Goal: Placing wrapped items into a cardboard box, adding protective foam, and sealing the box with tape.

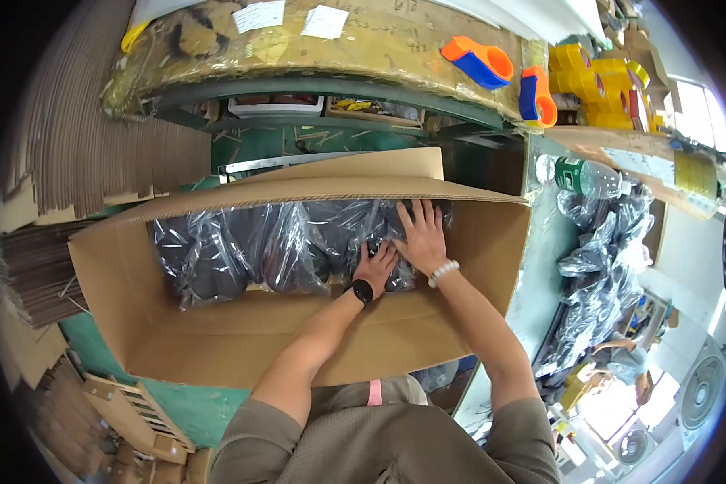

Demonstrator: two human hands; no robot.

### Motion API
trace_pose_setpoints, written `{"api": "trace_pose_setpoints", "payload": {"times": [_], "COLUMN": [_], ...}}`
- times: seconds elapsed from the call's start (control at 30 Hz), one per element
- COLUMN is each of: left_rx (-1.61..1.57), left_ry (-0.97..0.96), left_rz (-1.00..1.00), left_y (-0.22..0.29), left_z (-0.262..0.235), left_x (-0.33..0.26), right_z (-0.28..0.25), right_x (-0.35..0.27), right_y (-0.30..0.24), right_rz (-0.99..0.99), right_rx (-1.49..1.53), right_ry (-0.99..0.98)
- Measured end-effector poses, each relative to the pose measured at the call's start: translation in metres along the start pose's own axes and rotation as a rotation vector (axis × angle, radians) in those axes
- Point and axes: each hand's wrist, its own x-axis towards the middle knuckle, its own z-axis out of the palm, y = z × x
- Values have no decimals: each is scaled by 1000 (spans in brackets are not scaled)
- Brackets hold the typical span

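A large open cardboard box (242,343) stands in front of me, its far flap raised. Along its far side lies a row of dark items in clear plastic bags (218,262); what they are I cannot make out through the film. My left hand (375,268), with a black watch at the wrist, rests on a bagged item right of the middle, fingers spread. Just beside it, my right hand (422,235) lies flat with fingers stretched on the bag at the row's right end. Neither hand grips anything.
Beyond the box runs a workbench (371,56) with two orange-and-blue tape dispensers (480,63) and paper slips (258,16). Yellow tape rolls (577,73), a plastic bottle (581,176) and more bagged items (597,266) are at right. Flattened cardboard (81,121) is stacked left. A person (625,363) is far right.
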Motion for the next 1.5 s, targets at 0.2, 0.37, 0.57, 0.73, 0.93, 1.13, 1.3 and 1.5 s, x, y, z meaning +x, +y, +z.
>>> {"api": "trace_pose_setpoints", "payload": {"times": [0.2, 0.37, 0.57, 0.73, 0.93, 1.13, 1.3, 1.5], "left_rx": [-94, 14, 319, 193, 219, -105, -543, 476], "left_ry": [-98, -109, -233, -409, -407, -129, 302, 888], "left_rz": [-28, -63, 114, 220, 181, 188, 91, -192], "left_y": [15, 20, -1, -17, -27, 14, -28, -254], "left_z": [-24, -18, -20, -53, -67, -131, -468, -585], "left_x": [17, 5, 34, 62, 73, 30, 65, 201], "right_z": [55, 70, 86, 83, 97, 109, 104, 98], "right_x": [57, 25, -6, 4, 17, 12, -8, 10], "right_y": [34, 18, 15, 42, 41, 39, 39, 29], "right_rz": [202, 271, 325, 262, 300, 355, 369, 344], "right_rx": [94, 134, 195, 234, 255, 337, 317, 398], "right_ry": [-76, 50, 107, 189, 252, 218, 196, 168]}}
